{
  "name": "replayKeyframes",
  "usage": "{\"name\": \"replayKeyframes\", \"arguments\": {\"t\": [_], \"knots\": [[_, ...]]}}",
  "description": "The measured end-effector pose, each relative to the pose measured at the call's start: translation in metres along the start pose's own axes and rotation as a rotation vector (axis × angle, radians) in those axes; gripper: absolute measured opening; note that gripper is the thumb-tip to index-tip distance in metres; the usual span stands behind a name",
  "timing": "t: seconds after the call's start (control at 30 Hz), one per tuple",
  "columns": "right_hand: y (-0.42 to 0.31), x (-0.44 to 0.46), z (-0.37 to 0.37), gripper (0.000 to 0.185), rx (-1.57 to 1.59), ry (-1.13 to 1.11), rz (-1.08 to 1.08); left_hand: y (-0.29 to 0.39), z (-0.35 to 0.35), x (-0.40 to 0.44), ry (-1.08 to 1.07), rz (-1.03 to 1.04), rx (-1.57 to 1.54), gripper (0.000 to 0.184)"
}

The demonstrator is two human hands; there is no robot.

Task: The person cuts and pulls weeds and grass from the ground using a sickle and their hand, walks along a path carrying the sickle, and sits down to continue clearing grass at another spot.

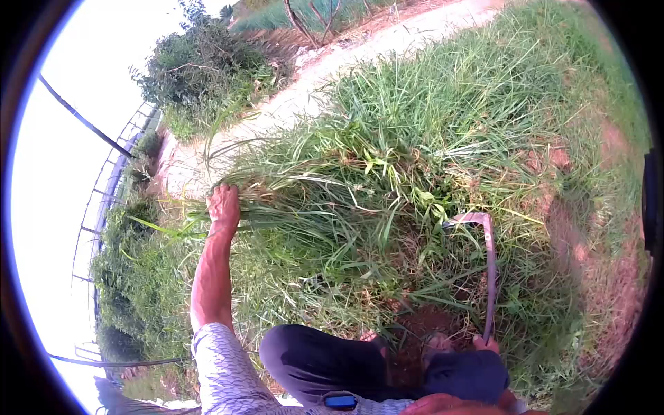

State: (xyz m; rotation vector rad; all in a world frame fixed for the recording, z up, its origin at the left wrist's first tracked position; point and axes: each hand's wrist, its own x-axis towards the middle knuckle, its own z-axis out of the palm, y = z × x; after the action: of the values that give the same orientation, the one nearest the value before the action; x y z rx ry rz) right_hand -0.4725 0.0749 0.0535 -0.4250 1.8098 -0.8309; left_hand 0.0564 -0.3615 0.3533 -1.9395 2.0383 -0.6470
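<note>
My left hand [223, 205] is closed round a bunch of long grass [266, 194], with my left arm stretched forward. The blades spread out past the fist and to its right. At the lower right my right hand [486, 344] grips the lower end of a sickle [490, 277], partly hidden behind my knee. The sickle's curved blade points left, near the base of the grass and some broad-leaved weeds [430, 200].
Tall grass [456, 104] stands ahead on the right. A pale dirt path [297, 104] runs beyond it, with a bush [207, 62] on its far side. Reddish bare soil [574, 235] lies at the right. My knees [325, 356] are bent below.
</note>
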Motion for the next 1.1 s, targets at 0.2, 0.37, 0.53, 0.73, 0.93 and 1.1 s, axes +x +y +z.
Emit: {"name": "replayKeyframes", "arguments": {"t": [0.2,0.37,0.53,0.73,0.93,1.1], "knots": [[0.020,0.010,0.009,0.031,0.014,-0.033,-0.096,-0.022,0.067,-0.046,-0.361,0.112,-0.327,0.046],[0.024,0.020,0.018,0.034,-0.004,-0.065,-0.177,0.074,-0.084,-0.038,0.049,0.049,0.083,0.047],[0.036,0.019,0.035,0.037,0.085,-0.065,-0.078,0.216,-0.158,-0.056,0.290,0.655,-0.518,0.040],[0.028,-0.008,0.011,0.032,0.079,0.054,-0.237,0.381,0.047,-0.122,-0.259,1.020,-0.514,0.040],[0.088,-0.035,-0.037,0.067,-0.280,-0.020,0.166,0.363,0.158,-0.078,-0.462,0.777,-0.010,0.063],[0.039,-0.047,-0.021,0.035,0.014,0.019,0.046,0.341,0.156,-0.066,-0.547,0.802,0.073,0.031]]}}
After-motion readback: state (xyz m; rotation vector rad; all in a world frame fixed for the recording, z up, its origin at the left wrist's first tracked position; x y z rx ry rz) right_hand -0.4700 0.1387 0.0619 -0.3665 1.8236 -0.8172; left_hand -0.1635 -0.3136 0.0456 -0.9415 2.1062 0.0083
